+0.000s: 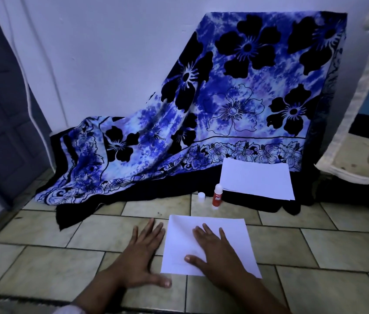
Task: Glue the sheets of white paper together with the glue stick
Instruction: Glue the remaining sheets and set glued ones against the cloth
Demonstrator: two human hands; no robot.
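A white paper sheet [235, 232] lies flat on the tiled floor in front of me. My right hand [215, 250] rests palm-down on its middle, fingers spread. My left hand [141, 254] lies flat on the tiles just left of the sheet, its thumb near the sheet's bottom-left corner. Beyond the sheet a red glue stick [217, 196] stands upright with its white tip bare. Its white cap [201, 197] sits on the floor a little to its left. A stack of white paper [256, 177] lies on dark cloth behind the glue stick.
A blue flowered cloth [235, 91] drapes over a tall object against the wall and spills onto the floor to the left. A dark door [0, 114] stands at the left. A pale cloth edge [360, 141] hangs at the right.
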